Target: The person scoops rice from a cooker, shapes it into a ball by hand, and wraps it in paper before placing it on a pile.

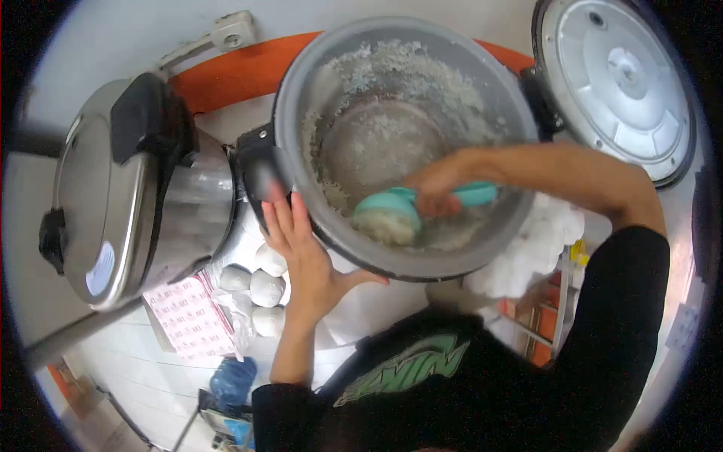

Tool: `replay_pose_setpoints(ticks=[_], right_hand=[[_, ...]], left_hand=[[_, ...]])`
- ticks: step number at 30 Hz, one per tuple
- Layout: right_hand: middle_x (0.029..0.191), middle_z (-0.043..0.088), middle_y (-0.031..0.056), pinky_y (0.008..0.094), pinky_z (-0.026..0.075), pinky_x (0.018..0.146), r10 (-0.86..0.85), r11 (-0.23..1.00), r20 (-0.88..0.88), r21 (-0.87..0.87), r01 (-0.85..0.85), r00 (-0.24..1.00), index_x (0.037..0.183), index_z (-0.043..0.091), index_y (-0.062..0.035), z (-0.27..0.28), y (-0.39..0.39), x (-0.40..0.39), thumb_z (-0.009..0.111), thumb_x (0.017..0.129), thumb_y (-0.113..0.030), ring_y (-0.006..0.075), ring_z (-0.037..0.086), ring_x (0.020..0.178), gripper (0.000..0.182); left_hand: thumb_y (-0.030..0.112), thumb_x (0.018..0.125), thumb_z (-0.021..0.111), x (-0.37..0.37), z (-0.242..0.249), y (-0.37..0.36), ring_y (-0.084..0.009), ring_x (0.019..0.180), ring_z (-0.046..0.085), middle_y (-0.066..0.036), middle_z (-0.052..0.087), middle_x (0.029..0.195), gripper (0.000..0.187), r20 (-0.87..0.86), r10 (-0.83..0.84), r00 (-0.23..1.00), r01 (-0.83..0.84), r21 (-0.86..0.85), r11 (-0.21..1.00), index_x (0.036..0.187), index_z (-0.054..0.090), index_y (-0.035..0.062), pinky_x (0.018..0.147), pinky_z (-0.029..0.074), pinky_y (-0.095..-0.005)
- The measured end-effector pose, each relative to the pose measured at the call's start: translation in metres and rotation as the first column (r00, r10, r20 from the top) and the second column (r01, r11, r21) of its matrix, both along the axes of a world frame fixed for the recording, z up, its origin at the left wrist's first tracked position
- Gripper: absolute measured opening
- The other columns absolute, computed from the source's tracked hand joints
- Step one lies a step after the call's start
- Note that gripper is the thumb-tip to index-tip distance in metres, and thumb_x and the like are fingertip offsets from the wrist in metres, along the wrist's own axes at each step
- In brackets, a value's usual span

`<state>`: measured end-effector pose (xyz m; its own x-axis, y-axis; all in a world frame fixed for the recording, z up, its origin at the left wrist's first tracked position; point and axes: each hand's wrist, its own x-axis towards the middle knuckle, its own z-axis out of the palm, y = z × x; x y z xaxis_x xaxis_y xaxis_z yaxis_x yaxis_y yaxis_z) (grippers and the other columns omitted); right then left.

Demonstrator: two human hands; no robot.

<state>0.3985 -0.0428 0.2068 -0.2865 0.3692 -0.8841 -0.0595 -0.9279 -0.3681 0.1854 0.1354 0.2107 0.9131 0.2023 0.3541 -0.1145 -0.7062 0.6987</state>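
One teal scoop [392,207] in right-hand grip [437,188], bowl leftward, rice-filled.

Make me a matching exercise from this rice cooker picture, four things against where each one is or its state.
Things:
1. teal scoop
2. left hand
3. rice cooker lid
4. white balls

Places or states:
A. swung open, upper right
B. wrapped, below the closed cooker
C. inside the pot, gripped by the right hand
D. flat against the pot's outer rim

Pairs: 1-C, 2-D, 3-A, 4-B
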Motion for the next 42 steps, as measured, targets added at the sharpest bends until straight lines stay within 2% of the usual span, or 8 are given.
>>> replay_pose_setpoints(ticks=[14,19,21,23,27,29,32,42], right_hand=[[0.064,0.038,-0.0008,0.0193,0.021,0.029,-0.565,0.755,-0.239,0.238,0.611,0.79,0.108,0.051,-0.0055,0.134,-0.108,-0.066,0.051,0.082,-0.002,0.0024,0.033,0.039,0.026],[0.067,0.04,0.0013,0.0189,0.023,0.031,-0.661,0.575,-0.5,0.141,0.806,0.56,0.111,0.049,-0.0053,0.082,-0.139,-0.185,0.049,0.083,-0.001,0.0043,0.033,0.041,0.029],[0.068,0.04,0.0,0.0181,0.024,0.034,-0.678,0.549,-0.716,-0.343,0.763,0.166,0.105,0.048,-0.0063,0.007,-0.148,-0.22,0.047,0.085,-0.003,0.0041,0.032,0.044,0.02],[0.068,0.04,-0.0015,0.018,0.026,0.036,-0.696,0.569,-0.687,-0.353,0.743,0.207,0.097,0.044,-0.0064,-0.062,-0.151,-0.248,0.045,0.088,-0.006,0.0038,0.03,0.046,0.009],[0.069,0.048,0.0041,0.0277,0.039,0.041,-0.784,0.515,-0.488,-0.165,0.841,0.384,0.101,0.041,-0.0024,-0.192,-0.14,-0.268,0.045,0.089,-0.008,0.0136,0.046,0.047,0.014],[0.079,0.055,0.0147,0.0364,0.046,0.049,-0.705,0.709,0.292,0.331,0.623,0.646,0.118,0.034,0.0022,-0.146,-0.099,-0.289,0.045,0.087,-0.006,0.0269,0.056,0.056,0.034],[0.093,0.055,0.0315,0.0467,0.051,0.061,-0.37,0.924,0.88,0.383,0.016,0.299,0.137,0.015,0.0054,-0.164,-0.062,-0.337,0.047,0.086,-0.003,0.0436,0.061,0.07,0.062],[0.091,0.053,0.0385,0.0501,0.05,0.07,-0.22,0.975,0.947,0.22,0.026,0.233,0.144,-0.005,0.0024,-0.183,-0.024,-0.35,0.052,0.083,-0.003,0.0488,0.06,0.077,0.084]], left_hand=[[0.03,0.063,0.085,-0.081,-0.102,-0.044,-0.0424,0.139,0.016,-0.025,0.016,0.151,0.103,0.094,0.261,0.961,-0.244,-0.162,0.956,0.143,0.024,0.0033,0.111,0.019,-0.0505],[0.034,0.071,0.078,-0.193,-0.186,-0.079,-0.0384,0.138,0.021,-0.02,0.021,0.15,0.091,-0.399,0.109,0.911,-0.119,0.001,0.993,0.14,0.029,0.0012,0.111,0.02,-0.0517],[0.04,0.072,0.075,-0.221,-0.208,-0.091,-0.036,0.141,0.018,-0.018,0.019,0.152,0.094,-0.479,0.137,0.867,-0.094,0.114,0.989,0.142,0.026,0.0007,0.112,0.018,-0.0518],[0.042,0.069,0.076,-0.234,-0.217,-0.103,-0.0346,0.141,0.018,-0.018,0.019,0.152,0.1,-0.48,0.201,0.854,-0.127,0.183,0.975,0.143,0.025,0.0006,0.112,0.017,-0.0513],[0.047,0.068,0.074,-0.245,-0.209,-0.11,-0.0296,0.144,0.012,-0.015,0.017,0.154,0.105,-0.53,0.214,0.82,-0.116,0.213,0.97,0.145,0.022,-0.0004,0.113,0.013,-0.0527],[0.047,0.067,0.074,-0.248,-0.214,-0.114,-0.0269,0.144,0.013,-0.013,0.018,0.154,0.105,-0.521,0.227,0.823,-0.129,0.217,0.968,0.144,0.022,-0.0005,0.113,0.012,-0.0523],[0.048,0.065,0.075,-0.245,-0.211,-0.113,-0.026,0.143,0.016,-0.012,0.019,0.154,0.106,-0.537,0.238,0.809,-0.147,0.208,0.967,0.145,0.022,0.0003,0.113,0.013,-0.0516],[0.049,0.06,0.076,-0.246,-0.218,-0.102,-0.0236,0.142,0.019,-0.01,0.02,0.154,0.109,-0.535,0.215,0.817,-0.142,0.175,0.974,0.143,0.026,0.0002,0.113,0.016,-0.0477]])
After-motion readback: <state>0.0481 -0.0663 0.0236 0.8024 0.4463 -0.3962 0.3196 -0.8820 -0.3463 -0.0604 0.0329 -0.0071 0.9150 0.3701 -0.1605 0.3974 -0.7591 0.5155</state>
